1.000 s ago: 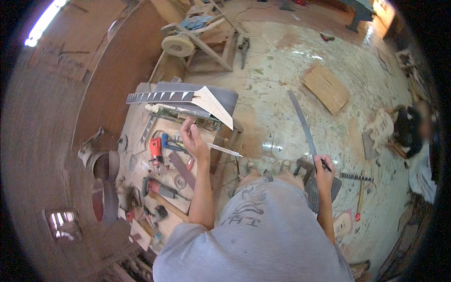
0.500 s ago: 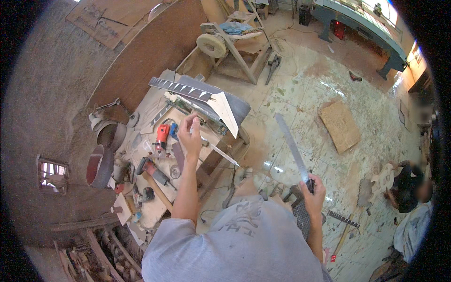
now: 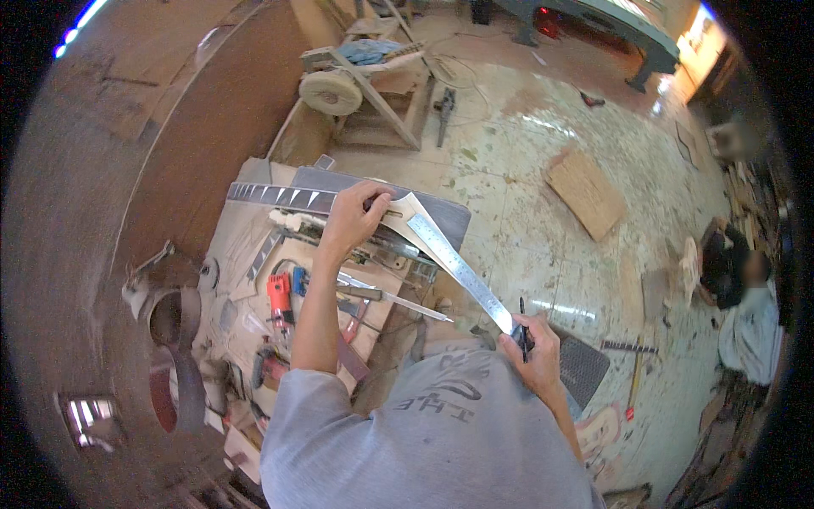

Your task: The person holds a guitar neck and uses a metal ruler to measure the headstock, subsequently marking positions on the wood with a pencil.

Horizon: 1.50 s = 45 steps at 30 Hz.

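Though aslant, ruler point(image 3: 462, 273) between hands point(image 3: 352, 219) point(image 3: 538, 352)

We can tell this is a workshop. We see a bench point(image 3: 386, 273) packed with tools, and one is a red tool point(image 3: 279, 293). We also see a guitar neck point(image 3: 292, 198), big belts point(image 3: 193, 388) beside the bench, a wheel point(image 3: 329, 93) on a wood frame point(image 3: 378, 97), and a board point(image 3: 587, 194) on the dirty floor point(image 3: 509, 208).
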Tool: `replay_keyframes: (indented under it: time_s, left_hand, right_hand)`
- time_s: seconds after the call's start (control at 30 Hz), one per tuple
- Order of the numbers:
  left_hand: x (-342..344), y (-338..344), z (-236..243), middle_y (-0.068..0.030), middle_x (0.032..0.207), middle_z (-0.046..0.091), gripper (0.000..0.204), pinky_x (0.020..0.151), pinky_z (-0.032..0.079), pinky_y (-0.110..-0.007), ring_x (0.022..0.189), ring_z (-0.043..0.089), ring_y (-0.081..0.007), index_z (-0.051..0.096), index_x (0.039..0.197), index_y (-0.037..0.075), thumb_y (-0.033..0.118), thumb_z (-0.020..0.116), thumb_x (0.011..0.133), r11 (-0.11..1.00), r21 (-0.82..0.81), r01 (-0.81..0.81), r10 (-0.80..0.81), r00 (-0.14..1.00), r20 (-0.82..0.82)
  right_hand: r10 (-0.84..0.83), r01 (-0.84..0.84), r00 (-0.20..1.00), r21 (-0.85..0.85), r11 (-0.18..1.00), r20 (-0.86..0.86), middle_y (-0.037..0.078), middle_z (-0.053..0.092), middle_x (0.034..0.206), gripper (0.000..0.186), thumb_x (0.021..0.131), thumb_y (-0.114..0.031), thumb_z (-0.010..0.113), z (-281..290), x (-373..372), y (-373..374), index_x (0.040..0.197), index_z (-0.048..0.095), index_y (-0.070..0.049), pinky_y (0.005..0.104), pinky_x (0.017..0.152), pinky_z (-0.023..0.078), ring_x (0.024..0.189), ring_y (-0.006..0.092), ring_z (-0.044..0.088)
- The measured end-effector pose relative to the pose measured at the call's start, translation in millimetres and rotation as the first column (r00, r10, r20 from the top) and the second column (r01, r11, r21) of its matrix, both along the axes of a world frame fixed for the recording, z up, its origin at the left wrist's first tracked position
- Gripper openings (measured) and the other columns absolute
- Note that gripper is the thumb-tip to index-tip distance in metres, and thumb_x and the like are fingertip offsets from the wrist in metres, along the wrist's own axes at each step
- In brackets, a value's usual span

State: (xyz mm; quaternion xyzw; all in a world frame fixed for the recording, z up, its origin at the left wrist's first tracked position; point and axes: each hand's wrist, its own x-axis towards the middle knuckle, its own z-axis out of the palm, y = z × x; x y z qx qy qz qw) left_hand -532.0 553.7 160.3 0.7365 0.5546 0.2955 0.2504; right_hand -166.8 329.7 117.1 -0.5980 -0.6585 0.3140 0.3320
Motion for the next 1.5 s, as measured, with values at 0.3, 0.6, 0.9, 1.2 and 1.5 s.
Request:
replay_keyframes:
  time_s: [0.3, 0.6, 0.9, 1.2, 1.5]
  left_hand:
    - [2.3, 10.9, -12.9, -0.0126, 0.103, 0.076, 0.032, 0.089, 0.055, -0.041, 0.1, 0.072, -0.0325, 0.077, 0.103, 0.006, 0.029, 0.086, 0.083, 0.975, 0.119, 0.19, -0.186, 0.982, -0.041]
    - [-6.6, 15.1, -22.6, -0.0115, 0.097, 0.074, 0.032, 0.084, 0.054, -0.042, 0.093, 0.07, -0.0333, 0.076, 0.102, 0.008, 0.025, 0.089, 0.079, 0.965, 0.167, 0.203, -0.193, 0.978, -0.075]
    - [-7.3, 19.9, -20.0, -0.0117, 0.102, 0.076, 0.037, 0.086, 0.055, -0.042, 0.096, 0.07, -0.0327, 0.078, 0.107, 0.008, 0.024, 0.093, 0.076, 0.96, 0.123, 0.251, -0.25, 0.968, -0.027]
    - [-4.9, 19.9, -19.1, -0.0123, 0.102, 0.076, 0.037, 0.087, 0.054, -0.043, 0.096, 0.07, -0.0335, 0.078, 0.108, 0.007, 0.025, 0.092, 0.079, 0.964, 0.113, 0.242, -0.235, 0.969, -0.073]
    - [-5.2, 20.4, -16.2, -0.0125, 0.101, 0.076, 0.031, 0.087, 0.053, -0.043, 0.095, 0.069, -0.0333, 0.079, 0.107, 0.008, 0.025, 0.089, 0.083, 0.978, 0.028, 0.207, -0.206, 0.978, -0.037]
  right_hand:
    - [-0.116, 0.118, 0.991, -0.023, 0.993, 0.067, 0.018, 0.071, 0.103, 0.04, 0.087, -0.013, 0.084, 14.1, -63.3, 2.0, 0.123, 0.069, -0.003, 0.0428, 0.08, 0.058, 0.092, 0.0378, 0.072]
    - [-0.185, 0.181, 0.974, 0.044, 0.982, 0.133, 0.017, 0.066, 0.096, 0.044, 0.085, -0.011, 0.084, 10.0, -80.5, 0.8, 0.125, 0.069, -0.004, 0.0431, 0.071, 0.055, 0.083, 0.0358, 0.069]
    - [-0.212, 0.216, 0.971, -0.026, 0.976, 0.108, 0.015, 0.064, 0.095, 0.044, 0.083, -0.01, 0.084, 7.2, -82.9, -3.4, 0.124, 0.069, -0.004, 0.0403, 0.069, 0.052, 0.079, 0.0343, 0.065]
    - [-0.19, 0.2, 0.978, -0.123, 0.972, 0.087, 0.015, 0.069, 0.097, 0.042, 0.087, -0.014, 0.083, 16.6, -83.2, -2.0, 0.125, 0.071, -0.001, 0.0356, 0.072, 0.052, 0.081, 0.0275, 0.066]
    - [-0.223, 0.227, 0.973, -0.103, 0.968, 0.056, 0.015, 0.069, 0.096, 0.043, 0.083, -0.015, 0.086, 22.8, -83.3, 11.7, 0.122, 0.072, -0.005, 0.0397, 0.071, 0.054, 0.082, 0.0319, 0.068]
